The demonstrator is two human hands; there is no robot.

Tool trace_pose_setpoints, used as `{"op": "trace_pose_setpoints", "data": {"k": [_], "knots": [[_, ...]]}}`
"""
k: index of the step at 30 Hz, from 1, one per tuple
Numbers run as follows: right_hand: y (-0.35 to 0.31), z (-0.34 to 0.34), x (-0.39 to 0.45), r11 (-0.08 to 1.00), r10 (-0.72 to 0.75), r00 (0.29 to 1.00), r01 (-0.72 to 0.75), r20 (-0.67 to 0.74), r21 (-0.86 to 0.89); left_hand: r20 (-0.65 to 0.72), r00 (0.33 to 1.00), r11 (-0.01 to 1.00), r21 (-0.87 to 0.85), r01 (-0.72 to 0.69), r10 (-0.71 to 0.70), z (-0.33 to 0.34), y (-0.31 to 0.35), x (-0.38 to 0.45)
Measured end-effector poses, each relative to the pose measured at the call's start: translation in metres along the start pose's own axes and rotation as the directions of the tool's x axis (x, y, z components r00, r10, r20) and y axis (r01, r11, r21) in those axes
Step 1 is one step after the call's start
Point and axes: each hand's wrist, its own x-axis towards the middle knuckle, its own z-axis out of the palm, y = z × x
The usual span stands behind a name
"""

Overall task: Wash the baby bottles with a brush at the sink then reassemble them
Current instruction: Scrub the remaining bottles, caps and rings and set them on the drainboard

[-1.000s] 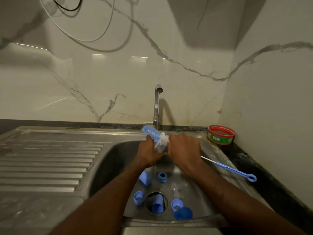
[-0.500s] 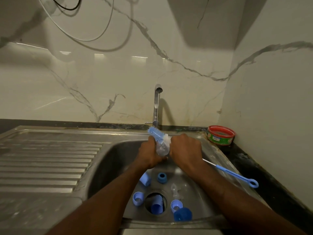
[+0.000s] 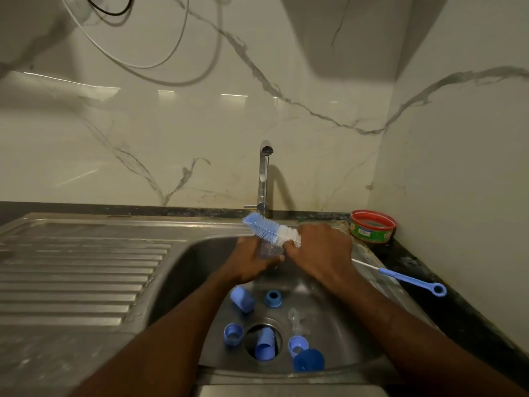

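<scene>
Fingers of the left hand curl round a clear plastic baby bottle, holding it over the far side of the sink. Beside it, the right hand grips the handle of a bottle brush, whose bristly blue and white head lies tilted across the bottle's top. Both forearms reach in from the near edge, wrists bent toward each other.

Stainless steel forms the basin, with a ribbed draining board on its left. On the basin floor lie rounded blue plastic parts: a cap on its side, a ring, a small cup, a tube in the drain hole, another cup and a darker dome lid. A clear teat lies among them. On the dark bench at the sink's right edge rests a thin blue-handled brush, and a round red-rimmed tub sits in the far right corner.
</scene>
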Motion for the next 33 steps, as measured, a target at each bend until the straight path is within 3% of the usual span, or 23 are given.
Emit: {"op": "trace_pose_setpoints", "data": {"k": [3,6,14,22,24,28,30,33], "knots": [[0.017,0.001,0.007,0.993,0.09,0.992,-0.096,0.085,0.07,-0.083,0.997,1.0,0.02,0.008,-0.007,-0.006,-0.001,0.0],[0.032,0.001,0.011,0.988,0.117,0.991,-0.123,0.068,0.096,-0.128,0.99,0.998,0.035,-0.053,0.057,-0.008,0.002,0.002],[0.031,0.004,0.009,0.95,-0.008,1.0,0.015,-0.023,0.313,0.147,0.982,0.986,-0.131,-0.101,0.12,-0.006,0.019,0.0],[0.044,0.003,0.011,0.946,-0.034,0.999,0.042,-0.032,0.322,0.007,0.997,0.947,-0.313,-0.066,0.072,-0.025,0.024,-0.005],[0.041,0.004,0.011,0.945,-0.024,0.999,0.031,-0.026,0.327,0.031,0.998,0.953,-0.3,-0.046,0.058,-0.02,0.026,-0.006],[0.03,0.007,0.007,0.933,-0.041,0.998,0.022,0.044,0.36,0.215,0.971,0.985,-0.155,-0.076,0.108,-0.005,0.029,-0.011],[0.03,0.007,0.008,0.931,-0.031,0.999,0.014,0.039,0.364,0.173,0.976,0.98,-0.17,-0.101,0.13,-0.004,0.027,-0.008],[0.037,0.007,0.012,0.938,-0.003,1.0,0.0,0.009,0.347,-0.048,0.991,0.973,-0.187,-0.135,0.128,-0.012,0.019,-0.003]]}}
